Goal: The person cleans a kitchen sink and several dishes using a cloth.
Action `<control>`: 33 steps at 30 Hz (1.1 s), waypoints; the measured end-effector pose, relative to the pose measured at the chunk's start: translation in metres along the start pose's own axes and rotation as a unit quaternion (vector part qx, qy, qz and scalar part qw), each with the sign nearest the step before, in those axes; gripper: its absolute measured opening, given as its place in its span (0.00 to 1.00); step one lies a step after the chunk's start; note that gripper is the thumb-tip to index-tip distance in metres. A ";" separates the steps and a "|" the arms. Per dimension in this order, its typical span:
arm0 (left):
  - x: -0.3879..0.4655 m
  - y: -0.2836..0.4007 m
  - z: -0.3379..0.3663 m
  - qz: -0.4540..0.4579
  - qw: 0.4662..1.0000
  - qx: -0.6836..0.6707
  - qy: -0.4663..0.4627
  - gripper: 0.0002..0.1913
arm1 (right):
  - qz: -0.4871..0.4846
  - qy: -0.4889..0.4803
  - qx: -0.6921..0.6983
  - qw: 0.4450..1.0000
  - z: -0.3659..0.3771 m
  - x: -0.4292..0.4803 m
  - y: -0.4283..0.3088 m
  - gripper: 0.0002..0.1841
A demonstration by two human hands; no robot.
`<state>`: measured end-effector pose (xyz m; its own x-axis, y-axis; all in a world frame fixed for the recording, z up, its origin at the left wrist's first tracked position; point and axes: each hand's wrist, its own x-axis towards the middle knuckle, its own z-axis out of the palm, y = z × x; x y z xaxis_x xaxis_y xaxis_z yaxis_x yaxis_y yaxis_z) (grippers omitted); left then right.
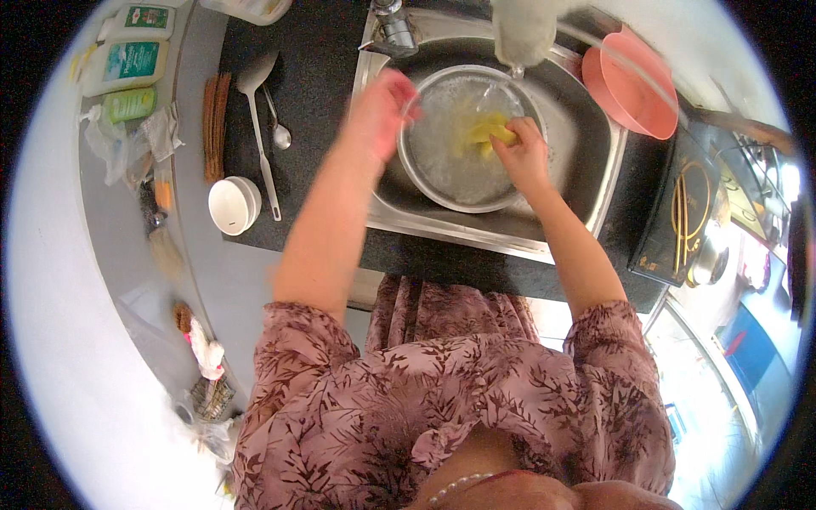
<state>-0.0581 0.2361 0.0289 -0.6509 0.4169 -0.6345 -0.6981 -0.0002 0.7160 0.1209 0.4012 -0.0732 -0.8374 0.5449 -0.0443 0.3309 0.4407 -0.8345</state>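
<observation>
A round metal basin [408, 167] of cloudy, foamy water sits in the stainless steel sink [577, 185]. My right hand [528, 156] pinches a yellow cloth or sponge [484, 132] over the basin's right side; part of the yellow piece looks to be under the water. At the left rim of the basin is my left hand [386, 113], blurred by motion, so whether its fingers grip anything cannot be made out. Above the sink, a tap [394, 29] stands at the back left. A pale, cloth-like thing [524, 29] hangs at the back over the basin's far edge.
On the black counter to the left lie a metal spatula [258, 121], a spoon [280, 135], a brown stick bundle [217, 127] and stacked white bowls [233, 205]. A pink plastic bowl [631, 86] leans at the sink's right corner. Bottles [124, 64] line the left ledge.
</observation>
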 end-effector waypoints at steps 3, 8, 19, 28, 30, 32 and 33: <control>-0.010 -0.073 0.028 -0.281 0.954 -0.084 -0.067 0.29 | -0.095 0.001 0.078 0.992 -0.042 -0.019 -0.063 0.13; 0.006 -0.114 0.059 -0.273 0.891 -0.314 -0.178 0.23 | -0.195 -0.094 0.046 0.975 -0.086 -0.063 -0.103 0.13; -0.046 -0.093 0.055 -0.290 0.906 -0.240 -0.193 0.19 | 0.182 -0.075 0.504 0.841 -0.050 0.012 -0.017 0.24; -0.086 -0.104 0.104 -0.126 0.766 -0.546 -0.315 0.26 | 0.241 -0.109 0.845 0.464 0.010 -0.039 -0.050 0.28; -0.084 -0.110 0.100 -0.118 0.727 -0.609 -0.293 0.25 | 0.200 -0.120 0.825 0.514 0.001 -0.018 -0.059 0.28; -0.082 -0.108 0.094 -0.138 0.747 -0.574 -0.305 0.24 | 0.162 -0.133 0.786 0.582 -0.013 0.006 -0.065 0.27; -0.081 -0.106 0.087 -0.158 0.768 -0.535 -0.315 0.24 | 0.151 -0.147 0.762 0.612 -0.017 0.015 -0.069 0.26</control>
<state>0.0948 0.2812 0.0301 -0.3609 0.9063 -0.2197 -0.8560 -0.4155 -0.3077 0.0929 0.3913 -0.0073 -0.9545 0.1860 -0.2330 -0.1123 -0.9482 -0.2972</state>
